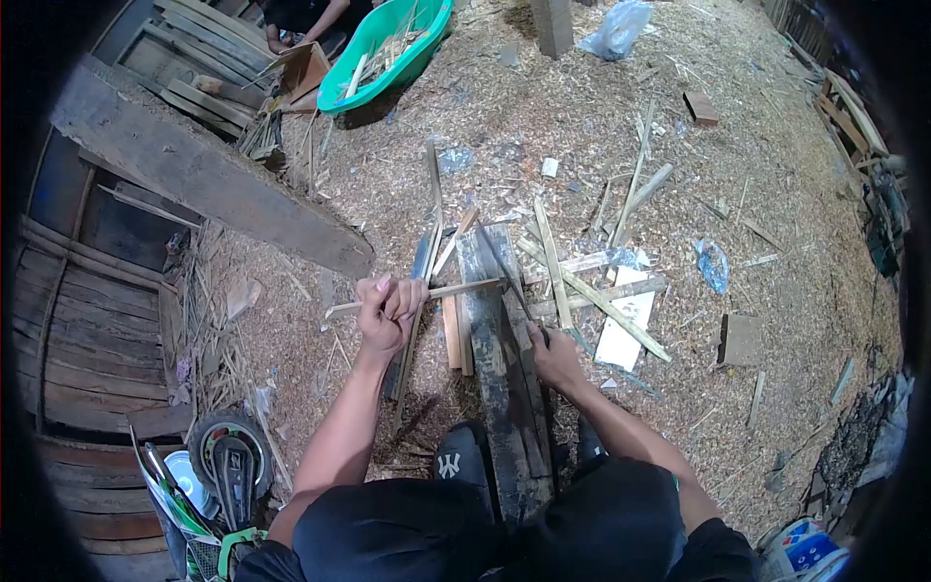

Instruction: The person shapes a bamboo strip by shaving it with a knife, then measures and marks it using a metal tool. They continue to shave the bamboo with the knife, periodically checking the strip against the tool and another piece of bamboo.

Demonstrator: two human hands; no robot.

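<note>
My left hand is closed around a thin bamboo strip that lies crosswise over a dark wooden plank running between my legs. My right hand grips the handle of a long knife whose blade angles up to the strip on top of the plank. Several split bamboo slats lie scattered just beyond the plank. My black shoe rests beside the plank's near end.
Sawdust and shavings cover the ground. A heavy beam slants at the left. A green tub with sticks sits far back, beside another person's arm. A white board lies right of the plank; a plastic bag sits at the back.
</note>
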